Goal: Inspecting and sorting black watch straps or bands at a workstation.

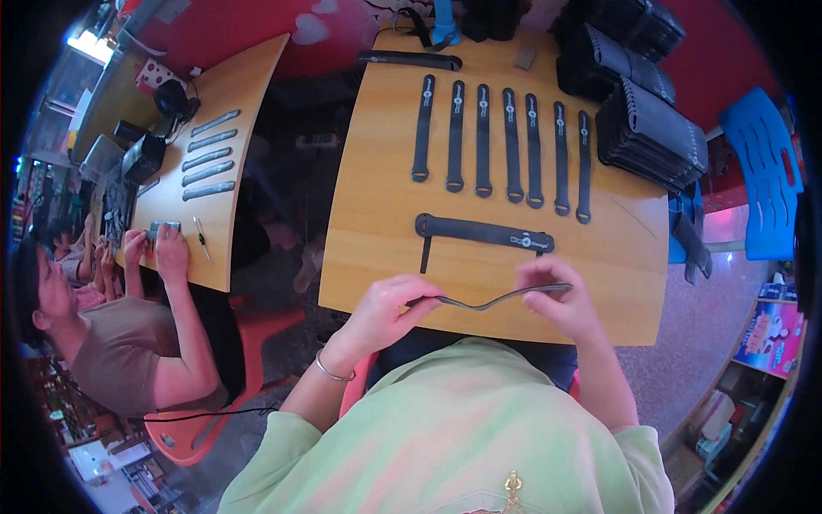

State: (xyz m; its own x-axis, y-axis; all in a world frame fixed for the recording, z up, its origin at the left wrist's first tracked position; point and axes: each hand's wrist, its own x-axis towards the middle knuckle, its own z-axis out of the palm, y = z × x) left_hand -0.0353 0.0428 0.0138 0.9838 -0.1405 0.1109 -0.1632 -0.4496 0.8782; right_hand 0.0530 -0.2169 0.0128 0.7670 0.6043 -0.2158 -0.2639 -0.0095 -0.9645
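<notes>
Two hands hold one dark strap just above the near edge of the wooden table, in front of our chest. Our left hand is closed around one end of it, with the fingers curled over, and our right hand pinches the other end between thumb and fingertips. Between them the strap sags and bends in a soft wave, so we judge it light and flexible, probably woven or rubbery material, not fragile and not very slippery. It seems best to hold it at the two ends, as now, because the middle would fold.

On the table just beyond lies a wider strap flat and crosswise, with a thin short tail hanging toward us at its left end. Farther away seven narrow straps lie side by side in a row, each with a small loop at the near end. Stacks of black ribbed pieces stand at the far right corner. At a second table to our left, another person handles a small part, with grey strips laid in a row.
</notes>
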